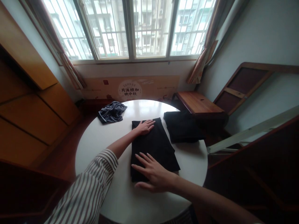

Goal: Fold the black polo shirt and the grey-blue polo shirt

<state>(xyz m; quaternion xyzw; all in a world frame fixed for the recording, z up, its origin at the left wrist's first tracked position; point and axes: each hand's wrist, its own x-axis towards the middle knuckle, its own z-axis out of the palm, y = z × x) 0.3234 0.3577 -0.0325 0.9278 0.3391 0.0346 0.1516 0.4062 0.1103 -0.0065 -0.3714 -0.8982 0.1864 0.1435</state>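
A folded black garment [155, 143] lies flat in the middle of the round white table [100, 149]. My left hand [144, 127] rests palm down on its far part, fingers stretched to the right. Over the near end, my right hand [155, 174] is spread wide, its fingers pointing to the left and away. Neither hand grips the cloth. To the right lies a second folded black bundle of cloth [182, 126], reaching the table's edge. A crumpled dark grey garment [112, 112] with a light trim sits at the far left of the table.
Beyond the table on the right stands a low wooden bench [198, 102]. A wooden frame [245, 82] leans by the right wall. Orange-brown cabinets [30, 115] line the left side. Under the barred window [149, 28] is a printed cardboard panel [130, 87].
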